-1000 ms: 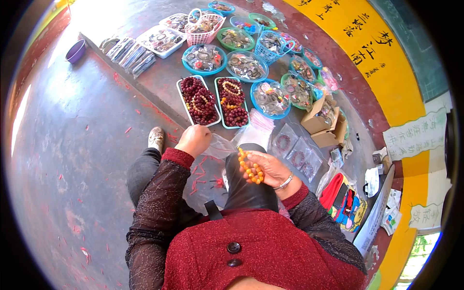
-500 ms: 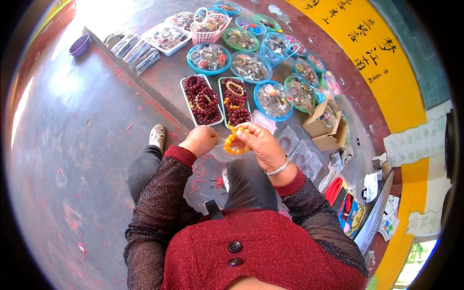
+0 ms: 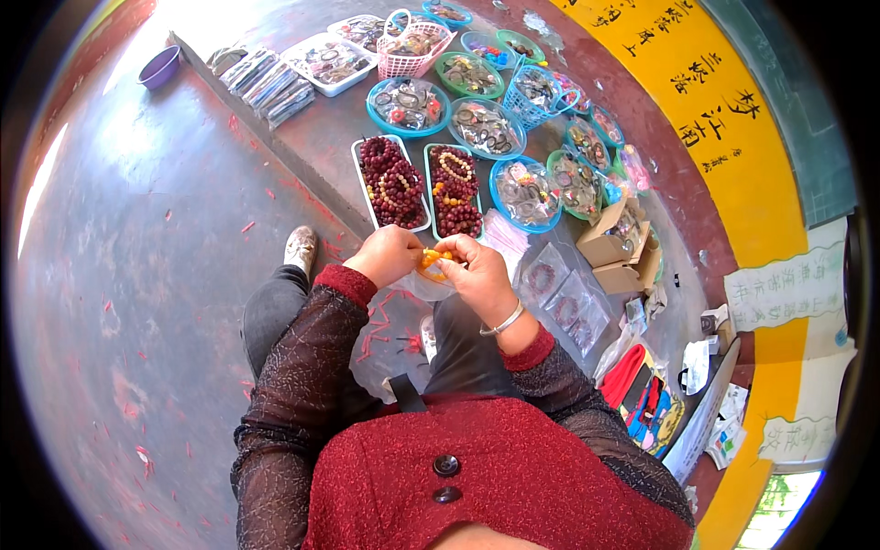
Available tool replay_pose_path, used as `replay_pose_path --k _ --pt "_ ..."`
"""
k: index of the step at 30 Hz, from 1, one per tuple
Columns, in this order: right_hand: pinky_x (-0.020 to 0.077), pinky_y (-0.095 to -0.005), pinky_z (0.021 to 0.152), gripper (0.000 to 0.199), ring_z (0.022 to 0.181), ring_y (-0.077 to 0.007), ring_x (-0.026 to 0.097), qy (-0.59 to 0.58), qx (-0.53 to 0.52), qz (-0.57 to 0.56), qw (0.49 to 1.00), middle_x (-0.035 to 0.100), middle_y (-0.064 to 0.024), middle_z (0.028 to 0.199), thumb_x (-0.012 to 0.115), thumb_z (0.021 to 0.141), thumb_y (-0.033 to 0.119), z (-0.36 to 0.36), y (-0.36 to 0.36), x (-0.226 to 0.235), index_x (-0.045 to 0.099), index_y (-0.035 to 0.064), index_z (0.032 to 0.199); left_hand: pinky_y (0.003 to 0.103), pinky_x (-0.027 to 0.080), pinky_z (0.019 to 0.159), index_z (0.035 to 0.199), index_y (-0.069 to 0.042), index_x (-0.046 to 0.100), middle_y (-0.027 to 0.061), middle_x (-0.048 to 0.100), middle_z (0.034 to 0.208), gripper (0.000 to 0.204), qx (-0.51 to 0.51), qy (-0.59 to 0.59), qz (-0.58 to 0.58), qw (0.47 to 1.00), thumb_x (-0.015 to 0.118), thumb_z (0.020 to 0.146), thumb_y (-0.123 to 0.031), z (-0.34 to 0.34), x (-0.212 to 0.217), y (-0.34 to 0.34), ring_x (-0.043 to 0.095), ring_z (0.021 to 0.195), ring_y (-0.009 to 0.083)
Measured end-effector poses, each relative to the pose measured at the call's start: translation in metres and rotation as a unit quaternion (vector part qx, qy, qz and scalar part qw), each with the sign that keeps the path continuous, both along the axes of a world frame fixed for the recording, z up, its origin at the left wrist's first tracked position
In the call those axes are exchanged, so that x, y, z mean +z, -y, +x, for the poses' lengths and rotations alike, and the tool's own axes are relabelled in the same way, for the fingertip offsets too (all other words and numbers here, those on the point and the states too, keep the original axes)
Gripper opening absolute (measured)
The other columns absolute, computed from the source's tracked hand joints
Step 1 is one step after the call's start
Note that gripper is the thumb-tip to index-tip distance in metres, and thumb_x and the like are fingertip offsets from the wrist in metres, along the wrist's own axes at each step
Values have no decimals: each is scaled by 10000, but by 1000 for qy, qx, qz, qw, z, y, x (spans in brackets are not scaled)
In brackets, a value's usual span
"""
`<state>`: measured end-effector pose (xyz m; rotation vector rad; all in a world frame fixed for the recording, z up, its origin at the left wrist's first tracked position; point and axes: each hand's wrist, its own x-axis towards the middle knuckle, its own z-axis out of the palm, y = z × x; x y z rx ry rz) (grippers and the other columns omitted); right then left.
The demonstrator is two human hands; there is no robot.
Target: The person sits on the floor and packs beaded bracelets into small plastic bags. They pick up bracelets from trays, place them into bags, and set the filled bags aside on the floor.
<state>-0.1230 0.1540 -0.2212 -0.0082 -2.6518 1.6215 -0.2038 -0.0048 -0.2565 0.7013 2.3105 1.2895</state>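
Both hands meet in front of the knees, close together, fingertips nearly touching. Right hand (image 3: 479,273): thumb and fingers pinch a yellow-orange bead bracelet (image 3: 434,258). Left hand (image 3: 385,255): fingers curled, gripping a clear plastic bag (image 3: 427,287) near its upper edge (exact fingertip contact hidden by the hand itself). Bracelet sits between the two hands, at the upper part of the bag, which hangs below them; whether any beads lie inside it, cannot tell. Silver-coloured bangle (image 3: 503,319) on the right wrist.

Just beyond the hands, on the floor (image 3: 183,302): two pale trays side by side, the left tray (image 3: 361,186) and the right tray (image 3: 428,172), each heaped with dark red bead strings (image 3: 388,174), some yellow and cream beads among them. Right of these, a blue basin (image 3: 530,228) of packed items. Nearer, a stack of pinkish plastic sleeves (image 3: 505,233); beside it, flat clear packets (image 3: 570,307) with dark bracelets inside. Cardboard boxes (image 3: 600,247) stand farther right.
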Motion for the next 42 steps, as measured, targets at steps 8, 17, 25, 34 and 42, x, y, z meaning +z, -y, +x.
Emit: replay_pose_path --k 8,17,25,34,42 --pt "489 -351 652 147 769 -301 638 -26 34 95 995 646 -154 829 585 795 95 2 -6 0 584 48 935 287 532 538 874 52 650 147 636 720 240 -19 55 31 998 503 836 -134 -3 2 -2 644 619 182" --pt "474 -363 636 128 734 -295 601 -91 48 171 980 605 -115 771 577 745 102 -4 -7 2 628 73 859 283 522 486 965 38 624 112 627 809 312 -48 103 72 991 437 876 -196 -6 8 -1 623 630 168" --pt "471 -389 629 171 730 -307 604 -42 38 178 982 627 -116 780 565 726 158 -7 -7 12 647 95 862 263 511 498 1040 1 596 72 616 868 328 -71 123 120 983 446 906 -259 0 15 -1 609 720 141" --pt "488 -366 631 215 718 -299 623 -18 32 185 982 649 -128 792 576 728 165 -12 -11 32 684 130 910 224 471 535 1168 -31 530 16 613 864 387 -144 129 152 969 619 795 -82 6 31 5 553 684 64" --pt "488 -334 628 214 702 -282 630 9 89 128 988 652 -133 790 609 738 169 -18 -18 30 689 112 928 200 469 503 1078 -37 585 8 615 833 236 -103 160 125 974 590 844 -58 3 23 -3 558 654 60"
